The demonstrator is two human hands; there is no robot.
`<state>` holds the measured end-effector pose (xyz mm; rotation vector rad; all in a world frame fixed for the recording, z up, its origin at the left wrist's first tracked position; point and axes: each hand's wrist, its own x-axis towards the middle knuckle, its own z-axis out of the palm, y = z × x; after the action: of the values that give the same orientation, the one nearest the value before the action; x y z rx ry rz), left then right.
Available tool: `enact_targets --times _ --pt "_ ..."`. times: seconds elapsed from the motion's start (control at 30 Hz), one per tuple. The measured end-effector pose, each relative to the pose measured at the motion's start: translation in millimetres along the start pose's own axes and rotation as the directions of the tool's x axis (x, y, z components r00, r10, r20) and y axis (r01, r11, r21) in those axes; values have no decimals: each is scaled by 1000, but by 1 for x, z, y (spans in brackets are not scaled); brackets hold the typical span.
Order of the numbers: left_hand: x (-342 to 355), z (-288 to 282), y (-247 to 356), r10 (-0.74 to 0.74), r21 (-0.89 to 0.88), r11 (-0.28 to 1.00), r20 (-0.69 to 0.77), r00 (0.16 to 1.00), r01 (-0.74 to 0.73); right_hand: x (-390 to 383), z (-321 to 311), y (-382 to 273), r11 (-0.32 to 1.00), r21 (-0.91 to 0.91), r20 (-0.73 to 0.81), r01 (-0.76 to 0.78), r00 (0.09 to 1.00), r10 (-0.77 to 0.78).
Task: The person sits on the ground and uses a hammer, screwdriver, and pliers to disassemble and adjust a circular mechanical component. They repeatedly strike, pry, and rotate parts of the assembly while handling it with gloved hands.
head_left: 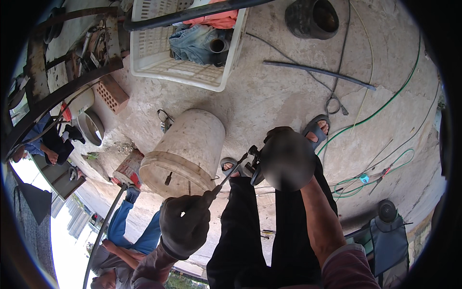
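Observation:
My left hand (185,226), in a dark glove with a small hole in it, is closed round the handle of a screwdriver-like tool (225,179) with a long thin shaft. The shaft points up and right, its tip at a small dark metal part (254,158). That part sits at the left side of my right hand (288,159), which grips it. A round grey blur covers most of the right hand, and its fingers barely show. Left of both hands stands a dirty white bucket (195,132), with a short dark bit (168,178) on its flat top.
Ahead is a white plastic crate (180,79) with clothes. A dark pot-like vessel (312,19), a flat bar (320,74) and a green hose (385,113) lie on the concrete. A perforated brick (111,94) and rusty frame (72,77) are left. A person in blue trousers (122,221) sits lower left.

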<state>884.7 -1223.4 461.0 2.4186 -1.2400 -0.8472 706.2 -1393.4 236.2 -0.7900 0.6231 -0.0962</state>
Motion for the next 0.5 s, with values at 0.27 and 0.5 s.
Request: enact_targets --times 0.27,0.5 --pt "-3 11 -7 -276 -493 806 178 945 328 1 7 -11 966 -257 12 -13 1000 16" --pt "-8 22 -1 -429 -710 412 402 809 571 0 11 -12 991 -131 -17 -24 1000 22"
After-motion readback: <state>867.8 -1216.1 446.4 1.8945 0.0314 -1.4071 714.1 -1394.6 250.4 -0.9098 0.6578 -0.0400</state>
